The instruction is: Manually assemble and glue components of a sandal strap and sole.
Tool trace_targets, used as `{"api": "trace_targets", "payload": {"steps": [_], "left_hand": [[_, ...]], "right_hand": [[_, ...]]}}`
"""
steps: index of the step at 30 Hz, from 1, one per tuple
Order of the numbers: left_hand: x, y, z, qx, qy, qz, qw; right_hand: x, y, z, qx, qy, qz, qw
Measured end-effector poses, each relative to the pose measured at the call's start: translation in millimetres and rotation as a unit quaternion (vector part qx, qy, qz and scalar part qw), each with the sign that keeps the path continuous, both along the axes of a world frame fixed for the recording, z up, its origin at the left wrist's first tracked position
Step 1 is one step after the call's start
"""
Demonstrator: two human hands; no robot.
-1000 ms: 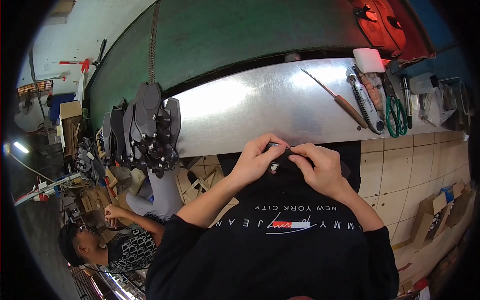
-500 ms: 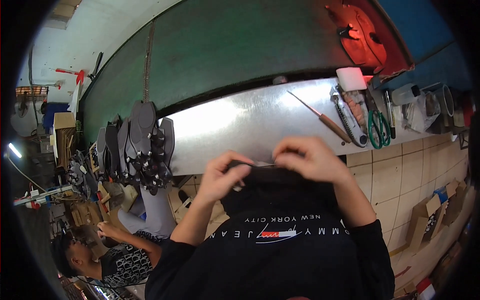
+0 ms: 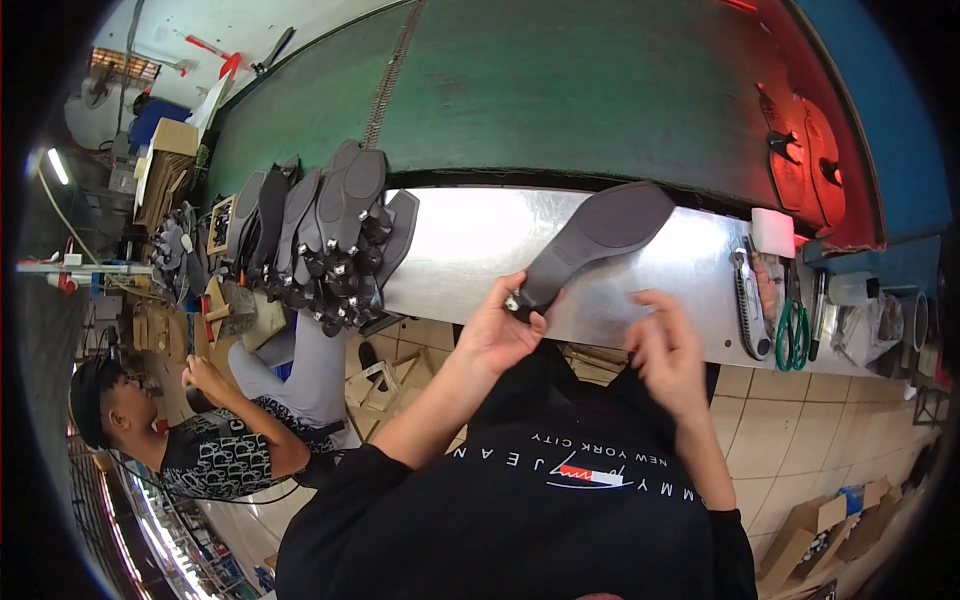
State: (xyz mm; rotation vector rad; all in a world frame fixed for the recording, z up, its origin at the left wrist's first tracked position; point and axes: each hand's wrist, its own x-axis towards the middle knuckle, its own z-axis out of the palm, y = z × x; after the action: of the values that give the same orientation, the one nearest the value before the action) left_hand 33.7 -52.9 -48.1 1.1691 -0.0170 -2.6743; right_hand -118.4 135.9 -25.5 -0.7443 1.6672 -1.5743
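My left hand (image 3: 505, 325) grips a dark grey shoe sole (image 3: 595, 240) by its narrow heel end. The broad end points up and to the right above the metal bench, and a shiny bit shows beside my fingers. My right hand (image 3: 667, 360) is raised over the bench's front edge, apart from the sole. Its fingers are partly curled and smeared by motion, so whether they hold anything is unclear. On the left hangs a bunch of similar grey soles (image 3: 350, 195) with shiny black heel parts.
The metal bench (image 3: 450, 240) runs before a green belt (image 3: 540, 90). A box cutter (image 3: 748, 310), green-handled scissors (image 3: 793, 335) and a white block (image 3: 772, 232) lie at right. Red-lit shoe pieces (image 3: 805, 160) rest beyond. A seated co-worker (image 3: 220, 430) works at left.
The view has shifted. My left hand has brought the sole up above the bench. My right hand has come away from it. The pointed tool with the brown handle no longer shows on the bench.
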Motion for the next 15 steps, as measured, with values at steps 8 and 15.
{"api": "trace_targets", "payload": {"steps": [8, 15], "left_hand": [[-25.1, 28.5, -3.2, -0.002, 0.003, -0.015, 1.0], [-25.3, 37.2, -2.2, 0.031, 0.014, -0.023, 0.999]], "right_hand": [[41.0, -20.8, -31.6, -0.051, -0.065, 0.043, 0.996], [34.8, -18.4, -41.9, -0.087, -0.007, -0.022, 0.996]]}}
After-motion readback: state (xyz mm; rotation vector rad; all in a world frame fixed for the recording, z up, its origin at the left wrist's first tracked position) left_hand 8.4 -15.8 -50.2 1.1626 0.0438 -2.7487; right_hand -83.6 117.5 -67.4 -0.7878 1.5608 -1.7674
